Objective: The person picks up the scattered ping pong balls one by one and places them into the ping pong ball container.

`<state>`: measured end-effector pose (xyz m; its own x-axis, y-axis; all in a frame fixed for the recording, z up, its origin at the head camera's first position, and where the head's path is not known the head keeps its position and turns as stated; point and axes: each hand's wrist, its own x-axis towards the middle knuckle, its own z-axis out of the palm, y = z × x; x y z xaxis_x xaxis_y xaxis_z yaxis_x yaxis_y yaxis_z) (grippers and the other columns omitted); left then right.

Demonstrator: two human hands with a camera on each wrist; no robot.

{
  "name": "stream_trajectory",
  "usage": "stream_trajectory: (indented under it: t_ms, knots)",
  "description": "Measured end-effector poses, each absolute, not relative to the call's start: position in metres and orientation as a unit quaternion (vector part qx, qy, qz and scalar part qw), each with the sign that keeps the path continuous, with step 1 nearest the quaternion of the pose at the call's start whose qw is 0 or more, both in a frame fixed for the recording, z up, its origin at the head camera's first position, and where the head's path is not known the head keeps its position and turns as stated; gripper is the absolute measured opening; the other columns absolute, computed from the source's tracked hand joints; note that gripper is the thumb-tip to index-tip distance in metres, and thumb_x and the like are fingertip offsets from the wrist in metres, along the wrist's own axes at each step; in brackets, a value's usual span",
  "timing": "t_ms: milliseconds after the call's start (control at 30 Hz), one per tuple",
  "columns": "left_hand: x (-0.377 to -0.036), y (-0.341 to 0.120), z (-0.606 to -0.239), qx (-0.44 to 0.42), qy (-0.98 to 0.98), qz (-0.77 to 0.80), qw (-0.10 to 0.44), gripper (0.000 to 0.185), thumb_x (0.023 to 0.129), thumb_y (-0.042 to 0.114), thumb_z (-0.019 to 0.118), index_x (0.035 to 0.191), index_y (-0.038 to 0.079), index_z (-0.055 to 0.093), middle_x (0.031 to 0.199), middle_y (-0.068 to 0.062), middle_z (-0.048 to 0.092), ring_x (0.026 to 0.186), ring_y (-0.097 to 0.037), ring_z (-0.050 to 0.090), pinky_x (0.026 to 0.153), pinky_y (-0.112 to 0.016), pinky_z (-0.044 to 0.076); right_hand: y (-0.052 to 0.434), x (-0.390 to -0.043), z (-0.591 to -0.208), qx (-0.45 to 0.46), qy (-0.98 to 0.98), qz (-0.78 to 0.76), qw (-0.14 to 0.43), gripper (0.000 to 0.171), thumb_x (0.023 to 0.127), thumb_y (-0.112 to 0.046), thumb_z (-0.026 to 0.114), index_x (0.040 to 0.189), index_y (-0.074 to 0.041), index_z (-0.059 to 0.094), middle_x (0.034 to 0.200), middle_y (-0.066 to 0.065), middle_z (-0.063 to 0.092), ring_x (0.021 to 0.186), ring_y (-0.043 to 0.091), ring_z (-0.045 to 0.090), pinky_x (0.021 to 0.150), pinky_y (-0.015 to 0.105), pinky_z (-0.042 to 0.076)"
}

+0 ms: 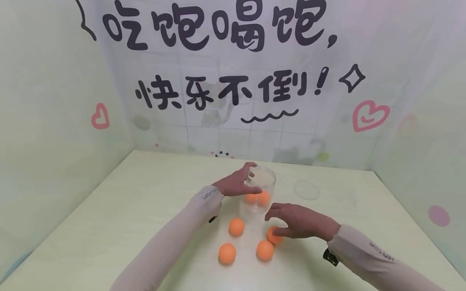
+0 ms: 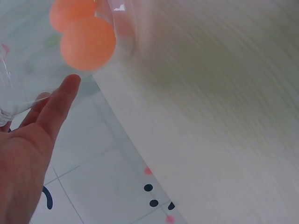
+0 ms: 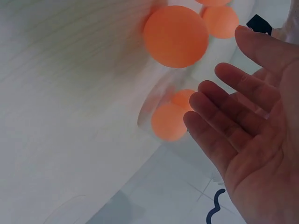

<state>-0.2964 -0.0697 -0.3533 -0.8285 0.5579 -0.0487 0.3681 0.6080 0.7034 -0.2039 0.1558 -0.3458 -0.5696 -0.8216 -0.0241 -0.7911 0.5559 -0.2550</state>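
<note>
My left hand (image 1: 236, 183) grips a clear, uncapped jar (image 1: 268, 185) standing on the table, thumb on its near side and fingers on its far side. Inside the jar lie two orange balls (image 1: 264, 198), also seen through its wall in the left wrist view. My right hand (image 1: 301, 221) hovers with loosely bent fingers above an orange ball (image 1: 273, 238), its thumb overlapping it in the head view. A gap separates that hand from the ball (image 3: 176, 37) in the right wrist view. Closest to this ball lies another orange ball (image 1: 265, 251).
Two further orange balls, one nearer the jar (image 1: 236, 227) and one nearer me (image 1: 227, 254), lie on the pale table (image 1: 145, 194). A thin clear round disc (image 1: 295, 188) lies right of the jar. Printed walls (image 1: 218, 133) enclose the back and sides.
</note>
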Motion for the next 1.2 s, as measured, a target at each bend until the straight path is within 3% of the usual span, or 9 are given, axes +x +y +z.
stream_trajectory:
  t_ms: [533, 1000, 1200]
  knots:
    - [-0.299, -0.070, -0.353, 0.256, 0.888, 0.355, 0.142, 0.087, 0.084, 0.046, 0.066, 0.149, 0.021, 0.014, 0.143, -0.013, 0.044, 0.129, -0.027, 0.046, 0.105, -0.047, 0.037, 0.154, -0.202, -0.365, -0.487, 0.864, -0.104, 0.072, 0.027, 0.083, -0.018, 0.070, 0.109, -0.010, 0.065, 0.105, -0.004, 0.060, 0.086, 0.004, 0.055, 0.080, 0.022, 0.048]
    - [-0.300, -0.070, -0.353, 0.265, 0.883, 0.361, 0.140, 0.086, 0.085, 0.043, 0.066, 0.149, 0.019, 0.015, 0.144, -0.019, 0.042, 0.129, -0.030, 0.045, 0.104, -0.049, 0.037, 0.152, -0.203, -0.371, -0.496, 0.858, -0.106, 0.079, 0.022, 0.083, -0.015, 0.070, 0.105, -0.012, 0.066, 0.100, -0.006, 0.060, 0.083, 0.002, 0.054, 0.079, 0.021, 0.048]
    - [-0.303, -0.070, -0.355, 0.259, 0.886, 0.359, 0.140, 0.086, 0.084, 0.044, 0.067, 0.148, 0.020, 0.016, 0.143, -0.016, 0.044, 0.128, -0.029, 0.046, 0.104, -0.047, 0.038, 0.152, -0.204, -0.373, -0.499, 0.857, -0.103, 0.076, 0.021, 0.084, -0.015, 0.070, 0.104, -0.012, 0.066, 0.099, -0.006, 0.060, 0.083, 0.001, 0.054, 0.079, 0.020, 0.048]
